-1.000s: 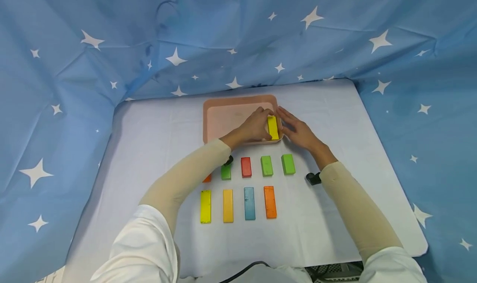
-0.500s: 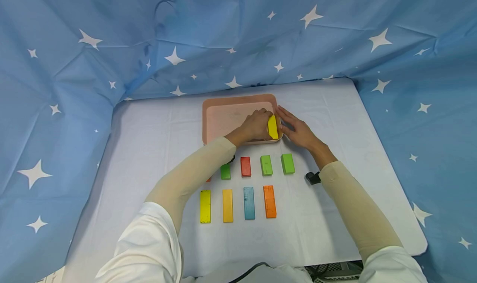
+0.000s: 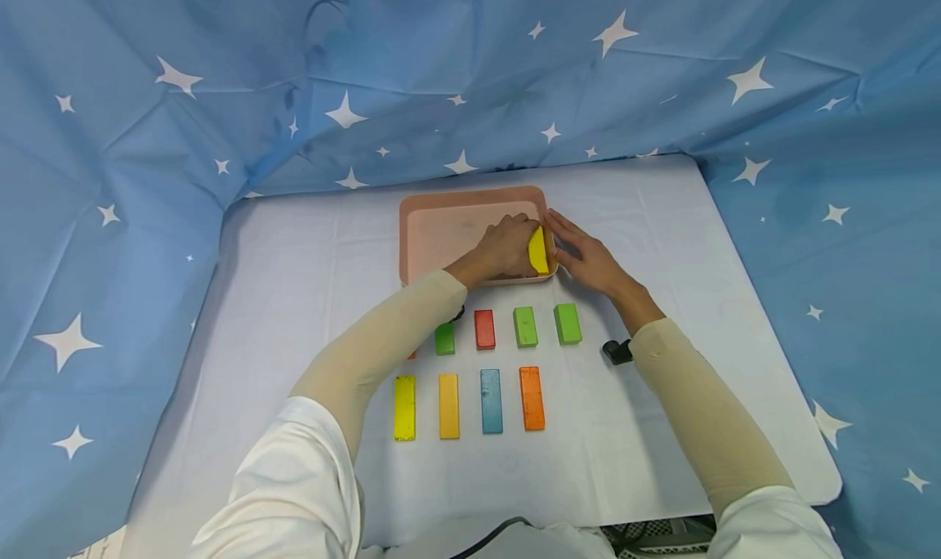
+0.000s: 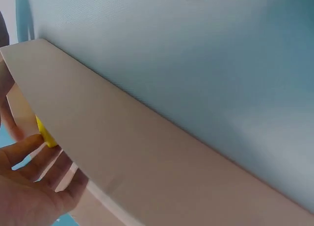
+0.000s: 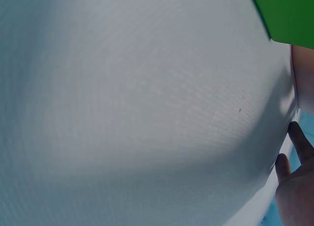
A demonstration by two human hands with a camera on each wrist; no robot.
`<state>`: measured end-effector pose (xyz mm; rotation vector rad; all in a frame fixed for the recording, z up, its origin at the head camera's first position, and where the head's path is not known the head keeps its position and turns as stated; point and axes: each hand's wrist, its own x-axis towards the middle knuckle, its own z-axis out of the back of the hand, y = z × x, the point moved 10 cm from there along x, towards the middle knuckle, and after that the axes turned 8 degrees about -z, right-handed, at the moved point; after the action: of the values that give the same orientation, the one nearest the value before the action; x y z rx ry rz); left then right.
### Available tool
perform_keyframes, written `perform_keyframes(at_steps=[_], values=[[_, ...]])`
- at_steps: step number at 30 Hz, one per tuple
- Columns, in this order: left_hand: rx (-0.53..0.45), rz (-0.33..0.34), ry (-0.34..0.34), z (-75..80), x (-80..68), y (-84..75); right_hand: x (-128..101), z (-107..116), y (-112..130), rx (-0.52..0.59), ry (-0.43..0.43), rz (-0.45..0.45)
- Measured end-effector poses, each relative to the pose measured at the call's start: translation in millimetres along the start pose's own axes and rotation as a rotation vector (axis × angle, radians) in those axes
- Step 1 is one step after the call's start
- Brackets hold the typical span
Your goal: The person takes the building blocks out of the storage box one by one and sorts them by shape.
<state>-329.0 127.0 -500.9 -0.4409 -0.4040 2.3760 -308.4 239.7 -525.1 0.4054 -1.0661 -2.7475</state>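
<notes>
A pink tray [image 3: 441, 216] lies at the back middle of the white table. Inside its right end my left hand [image 3: 515, 244] grips a yellow block [image 3: 539, 253], which is tilted up on one side. My right hand [image 3: 573, 247] lies just outside the tray's right rim with straight fingers, close to or touching the block. In the left wrist view the tray rim [image 4: 127, 152] fills the frame, with a sliver of the yellow block [image 4: 46, 135] above my fingers [image 4: 34, 160]. The right wrist view shows white cloth, a green block corner [image 5: 289, 15] and my fingertips [image 5: 297, 182].
Nearer me stand two rows of blocks: green [image 3: 444, 338], red [image 3: 484, 328], green [image 3: 525, 326], green [image 3: 568, 323], then yellow [image 3: 404, 408], amber [image 3: 449, 405], blue [image 3: 492, 401], orange [image 3: 532, 398]. Blue star-print cloth [image 3: 147, 175] walls the table on three sides.
The yellow block, flat in the tray a second ago, is now tipped up against my left hand, which covers more of it. My right hand has barely moved.
</notes>
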Motion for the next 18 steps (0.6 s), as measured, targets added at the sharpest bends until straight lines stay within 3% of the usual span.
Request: perform_keyframes(at_steps=[9,18], values=[[-0.119,-0.016,-0.084,7.4,-3.9,6.3,-1,3,4,0.001,-0.014,0.019],[-0.211,-0.005,-0.139,22.3,-17.6,5.6,-1,2,1,0.0,-0.006,0.01]])
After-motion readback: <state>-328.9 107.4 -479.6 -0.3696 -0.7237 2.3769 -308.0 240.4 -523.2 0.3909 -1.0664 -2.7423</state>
